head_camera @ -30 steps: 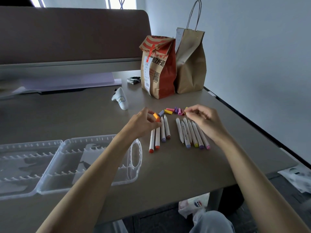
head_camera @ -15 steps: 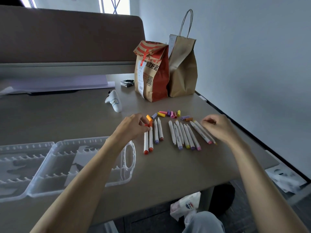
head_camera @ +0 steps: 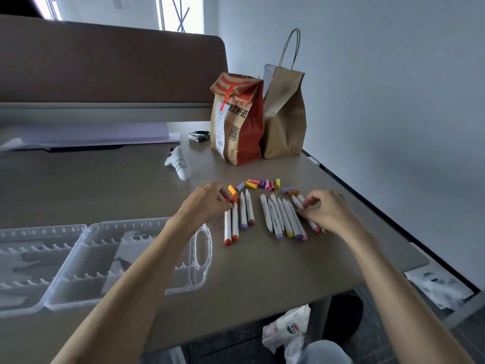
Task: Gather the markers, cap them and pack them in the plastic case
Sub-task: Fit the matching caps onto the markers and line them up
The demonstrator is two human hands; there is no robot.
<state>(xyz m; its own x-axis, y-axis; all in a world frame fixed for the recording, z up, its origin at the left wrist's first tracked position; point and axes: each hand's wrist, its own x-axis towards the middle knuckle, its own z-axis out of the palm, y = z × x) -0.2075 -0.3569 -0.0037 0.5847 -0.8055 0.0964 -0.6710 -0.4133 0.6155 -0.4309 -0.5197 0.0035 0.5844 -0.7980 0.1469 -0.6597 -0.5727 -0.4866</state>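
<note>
— Why are the markers laid out in rows instead of going straight into the case?

— I'd guess for sorting. A left group of markers and a right group of markers lie side by side in the middle of the frame, coloured ends pointing at the person. Their far ends point to the loose caps scattered just above, so each colour is easy to match.

— What is the left hand doing?

— Its fingers are curled narrowly around the far end of the orange marker, where an orange cap seems to sit. It looks like the capping step, pressing the cap home against the table. Another orange-yellow cap lies just beyond.

— And the right hand?

— Its fingers pinch the upper part of the pink-ended marker at the right edge of the row, probably nudging it in line with the others. I cannot tell whether it also grips the yellow-ended one beside it.

— Where is the plastic case?

— At the lower left, lying open, both halves flat with the notched racks up, ready to take markers. No markers show in it, and most caps are still off, so the job seems early.

— Anything in the way?

— Two paper bags stand further up the frame, well apart.
</note>
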